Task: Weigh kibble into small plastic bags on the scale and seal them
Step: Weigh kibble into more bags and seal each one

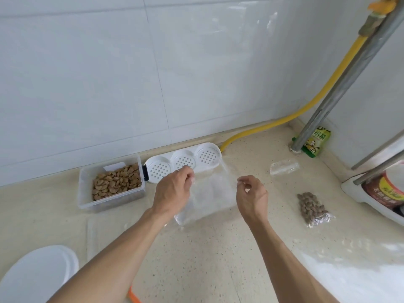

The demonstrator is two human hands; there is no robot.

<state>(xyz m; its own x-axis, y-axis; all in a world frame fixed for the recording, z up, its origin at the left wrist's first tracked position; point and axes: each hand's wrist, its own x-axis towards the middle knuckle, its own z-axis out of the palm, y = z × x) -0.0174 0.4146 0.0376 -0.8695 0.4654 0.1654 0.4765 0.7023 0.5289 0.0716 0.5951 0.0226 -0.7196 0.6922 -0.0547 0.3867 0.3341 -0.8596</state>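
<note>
Right now we hold an empty clear plastic bag [207, 193] up off the counter [218, 259], pinched at its top edge from both sides: our left hand [172, 191] grips the left corner between thumb and curled fingers, and our right hand [251, 195] pinches the right corner, fingertips closed on the film. Between the two pinches the mouth seems stretched flat; whether it has parted we cannot tell, since the film is nearly invisible. Below the grip the bag hangs slack, its bottom corner near the counter.

The step in hand looks like opening the bag for filling. To do it well, we should rub the two layers apart under one thumb, then draw the pinches gently away from each other so the mouth gapes without tearing. Keep the pull light; thin film slips and clings.

Left of the left grip sits the clear tub [111, 184] of kibble [115, 182], near enough to scoop from. Just beyond both grips lies a white perforated tray [182, 162] against the wall. Well to the right of the right grip lies a filled bag of kibble [312, 208], with another clear packet [284, 168] further back. We cannot make out the scale with any certainty, so we should place it before any kibble goes in.
</note>
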